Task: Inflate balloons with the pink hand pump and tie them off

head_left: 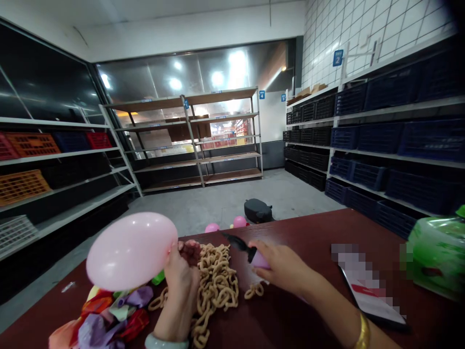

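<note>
My left hand (180, 286) is closed, pinching the neck of an inflated pink balloon (131, 249) that floats just above the dark red table (308, 242). My right hand (281, 265) is closed on a small purple balloon pump (258, 259) with a black nozzle (238, 242) pointing left. Between the hands lies a heap of tan chain links (216, 286). A pile of flat, uninflated balloons (109, 315) in several colours sits at the table's near left corner.
A green plastic packet (438, 254) stands at the right edge, beside a flat card or booklet (370, 298). On the floor beyond the table are pink balloons (238, 222) and a black bag (257, 211). Shelves with crates line both walls.
</note>
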The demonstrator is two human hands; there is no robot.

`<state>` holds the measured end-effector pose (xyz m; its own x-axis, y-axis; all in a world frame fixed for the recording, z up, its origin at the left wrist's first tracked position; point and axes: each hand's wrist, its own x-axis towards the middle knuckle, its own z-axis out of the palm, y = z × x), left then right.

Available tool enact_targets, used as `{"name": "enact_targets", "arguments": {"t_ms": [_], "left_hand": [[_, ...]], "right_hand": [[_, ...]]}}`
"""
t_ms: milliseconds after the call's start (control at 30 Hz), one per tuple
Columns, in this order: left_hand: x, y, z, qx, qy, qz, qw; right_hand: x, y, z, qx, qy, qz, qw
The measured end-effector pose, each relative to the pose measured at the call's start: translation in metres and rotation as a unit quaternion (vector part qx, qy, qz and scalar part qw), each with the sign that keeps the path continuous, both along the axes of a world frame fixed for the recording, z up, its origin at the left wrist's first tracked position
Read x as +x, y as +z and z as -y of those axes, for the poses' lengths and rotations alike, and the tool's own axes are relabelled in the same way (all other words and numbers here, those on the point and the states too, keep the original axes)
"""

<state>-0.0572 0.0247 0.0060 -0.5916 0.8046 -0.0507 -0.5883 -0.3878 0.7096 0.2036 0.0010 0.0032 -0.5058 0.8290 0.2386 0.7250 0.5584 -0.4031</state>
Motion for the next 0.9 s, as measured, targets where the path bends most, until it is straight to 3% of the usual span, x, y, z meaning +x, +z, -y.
{"name": "enact_targets", "arguments": {"t_ms": [233,400,700,800,833,900], "left_hand": [[0.024,0.002,0.012,0.024,-0.078,-0.068,0.994],[0.031,-0.002,0.015,0.023,-0.097,-0.089,0.991],[0.049,-0.017,0.017,0.052,-0.165,-0.159,0.972],[0.062,-0.017,0.027,0.049,-0.2,-0.202,0.958],[0.067,-0.018,0.031,0.048,-0.216,-0.22,0.95],[0.077,-0.021,0.039,0.034,-0.247,-0.255,0.934]], "right_hand": [[0.032,-0.011,-0.026,0.003,-0.152,0.116,0.982],[0.038,-0.015,-0.028,-0.01,-0.183,0.174,0.967],[0.042,-0.013,-0.035,0.004,-0.228,0.162,0.96],[0.022,-0.004,-0.026,0.07,-0.147,0.005,0.987],[0.012,-0.003,-0.021,0.065,-0.09,-0.08,0.991],[-0.009,-0.003,-0.009,-0.026,0.032,-0.224,0.974]]}}
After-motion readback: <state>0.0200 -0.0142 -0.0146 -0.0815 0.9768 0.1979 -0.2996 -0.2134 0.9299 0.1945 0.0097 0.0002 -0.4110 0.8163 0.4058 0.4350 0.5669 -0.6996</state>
